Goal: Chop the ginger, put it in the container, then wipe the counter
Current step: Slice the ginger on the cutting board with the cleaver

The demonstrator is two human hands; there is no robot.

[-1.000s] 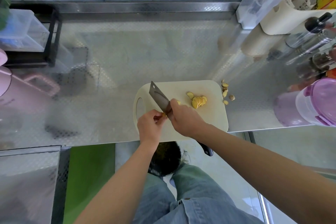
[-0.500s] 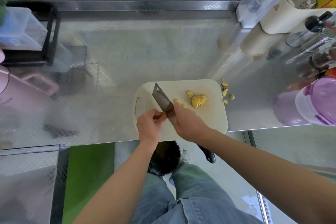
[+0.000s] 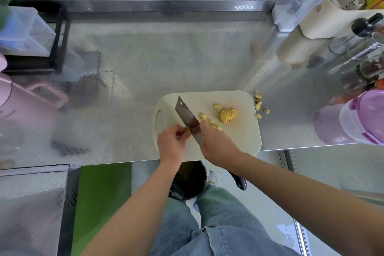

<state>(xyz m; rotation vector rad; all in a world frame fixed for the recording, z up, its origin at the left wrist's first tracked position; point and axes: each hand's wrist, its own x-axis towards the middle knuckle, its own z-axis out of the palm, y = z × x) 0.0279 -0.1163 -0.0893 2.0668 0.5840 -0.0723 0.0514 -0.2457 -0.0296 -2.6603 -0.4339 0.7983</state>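
Head: ginger [image 3: 187, 130] in left grip [image 3: 172, 144], beside cleaver [image 3: 185, 111]

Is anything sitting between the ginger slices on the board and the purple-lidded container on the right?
Only a few loose ginger bits on the counter, just off the right edge of the cutting board, lie between the ginger slices and the container. The rest is bare steel. The container's lid looks to be on.

Yellow ginger slices [image 3: 227, 115] heaped on board [image 3: 239, 137]
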